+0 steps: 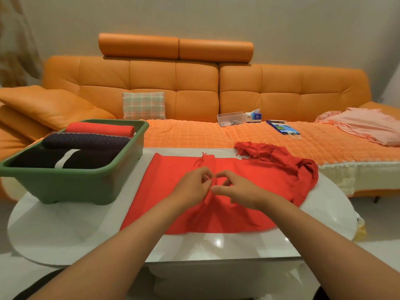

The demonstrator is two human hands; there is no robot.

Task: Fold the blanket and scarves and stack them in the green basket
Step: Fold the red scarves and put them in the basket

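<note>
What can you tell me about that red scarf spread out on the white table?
The red scarf looks like soft, plain red cloth with a thin tassel fringe at its ends. Most of it lies flat across the white table, to the right of the green basket. Its far right part is bunched in a rumpled heap near the table's edge. The left hand and right hand pinch a small raised fold near its middle.
</note>
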